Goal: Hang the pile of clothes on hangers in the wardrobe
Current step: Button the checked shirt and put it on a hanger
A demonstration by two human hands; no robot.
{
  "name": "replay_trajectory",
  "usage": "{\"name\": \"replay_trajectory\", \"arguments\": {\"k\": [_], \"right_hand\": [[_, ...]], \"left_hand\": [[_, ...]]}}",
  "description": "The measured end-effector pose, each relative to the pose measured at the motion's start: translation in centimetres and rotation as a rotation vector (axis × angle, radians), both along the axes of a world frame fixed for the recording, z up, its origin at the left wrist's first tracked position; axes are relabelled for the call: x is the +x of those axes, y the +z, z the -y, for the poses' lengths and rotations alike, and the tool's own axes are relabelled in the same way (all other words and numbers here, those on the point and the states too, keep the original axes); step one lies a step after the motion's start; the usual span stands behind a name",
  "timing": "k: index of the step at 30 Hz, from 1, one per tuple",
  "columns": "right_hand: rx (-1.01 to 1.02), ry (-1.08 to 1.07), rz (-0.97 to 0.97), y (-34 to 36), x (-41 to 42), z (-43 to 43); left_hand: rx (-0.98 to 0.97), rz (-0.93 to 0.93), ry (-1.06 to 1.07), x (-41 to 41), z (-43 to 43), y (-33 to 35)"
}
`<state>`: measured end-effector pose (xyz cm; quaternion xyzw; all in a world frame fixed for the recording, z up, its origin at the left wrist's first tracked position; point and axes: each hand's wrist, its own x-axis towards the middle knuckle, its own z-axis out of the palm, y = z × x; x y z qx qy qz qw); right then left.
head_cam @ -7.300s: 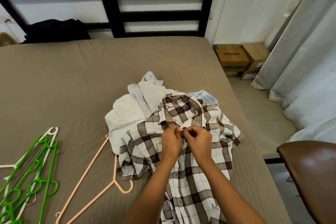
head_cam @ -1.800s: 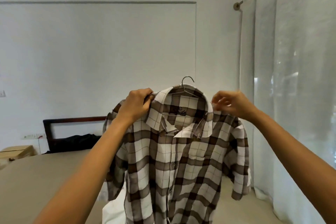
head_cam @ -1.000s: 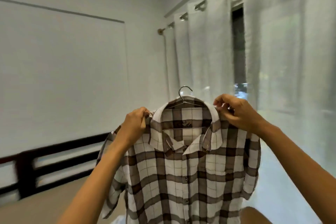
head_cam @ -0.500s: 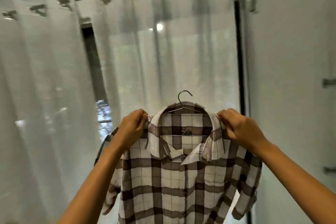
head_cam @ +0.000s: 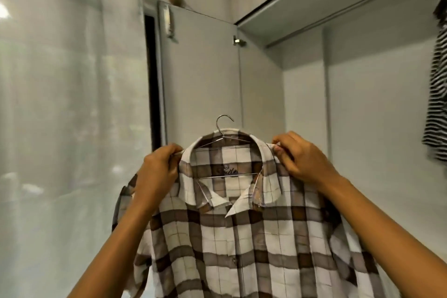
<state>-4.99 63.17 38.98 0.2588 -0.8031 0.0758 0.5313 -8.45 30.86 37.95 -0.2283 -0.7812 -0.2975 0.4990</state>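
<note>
The plaid shirt, on a wire hanger, is held up before the open wardrobe, one shoulder pinched by the left grip and one by the right grip, so that the hook stands free and upright, presumably for hanging inside.

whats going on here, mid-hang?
Yes. A person holds a plaid shirt up by its shoulders, the left hand and right hand each gripping the fabric beside the collar. The shirt is already on a wire hanger, whose hook stands free above the collar. They face the open wardrobe, where a striped garment hangs at the right. The shirt is not yet hung.
</note>
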Motion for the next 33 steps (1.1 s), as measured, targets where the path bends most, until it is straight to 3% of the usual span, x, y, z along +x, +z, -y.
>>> {"name": "replay_trajectory", "arguments": {"k": [9, 14, 26, 33], "right_hand": [[0.196, -0.413, -0.145, 2.9, -3.1, -11.1], [0.184, -0.691, -0.226, 3.6, -3.8, -15.9], [0.183, -1.254, -0.280, 8.8, -8.0, -26.4], [0.133, -1.415, -0.434, 16.1, -12.7, -33.3]], "left_hand": [[0.066, -0.014, -0.375, -15.6, -14.1, 2.9], [0.045, -0.017, -0.576, -22.8, -22.4, 4.5], [0.017, -0.145, -0.715, -32.9, -45.5, 13.7], [0.127, -0.147, -0.905, -37.1, -57.0, 20.2]]}}
